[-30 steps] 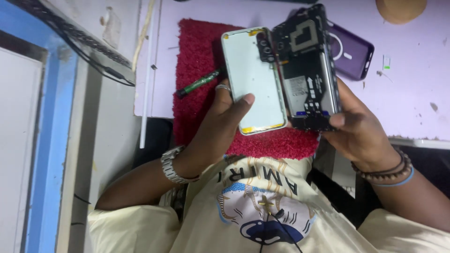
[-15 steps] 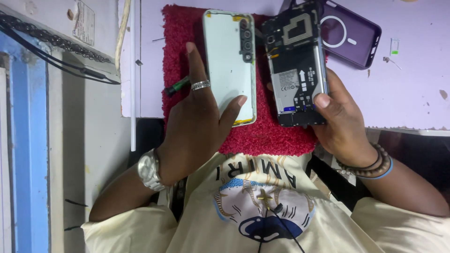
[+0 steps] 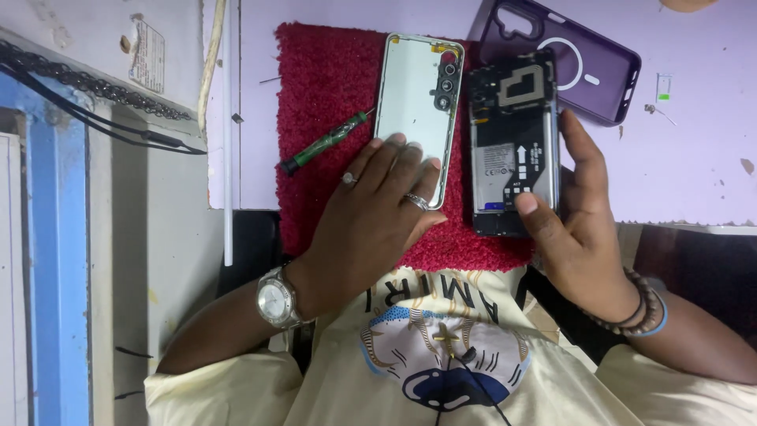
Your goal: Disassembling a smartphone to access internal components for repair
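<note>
Phone back cover (image 3: 414, 102) under left hand (image 3: 371, 217), red mat (image 3: 327, 95)

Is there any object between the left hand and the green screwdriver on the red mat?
Nothing visible does. The left hand rests on the back cover, and the green screwdriver lies just beside it on the red mat, with only bare mat between them. The right hand holds the opened phone.

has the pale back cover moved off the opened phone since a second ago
Yes: the pale mint back cover now lies left of the opened phone, flat on the red mat.
</note>
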